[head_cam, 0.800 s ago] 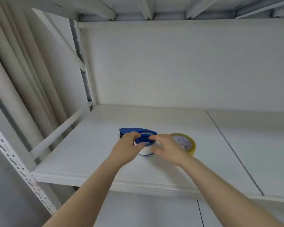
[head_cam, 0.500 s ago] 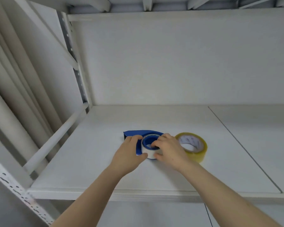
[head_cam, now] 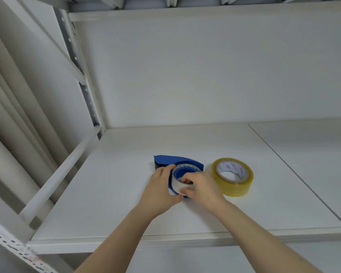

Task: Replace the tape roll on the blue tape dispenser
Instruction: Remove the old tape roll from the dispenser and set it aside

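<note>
Tape dispenser (head_cam: pixel 177 161): saturated blue, dark serrated edge at far-left tip. Roll on dispenser (head_cam: pixel 177 183): clear, whitish sheen, blue hub showing through centre. Spare roll (head_cam: pixel 232 179): translucent yellow-amber, white core with small dark print, unreadable. Shelf (head_cam: pixel 126 194): plain white, thin dark seam line at right. Upright post (head_cam: pixel 83 89): grey, row of punched holes.

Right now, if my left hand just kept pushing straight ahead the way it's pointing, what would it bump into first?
Your left hand is already against the nearly empty roll on the blue tape dispenser, so it meets those first; beyond them the shelf looks clear.
</note>
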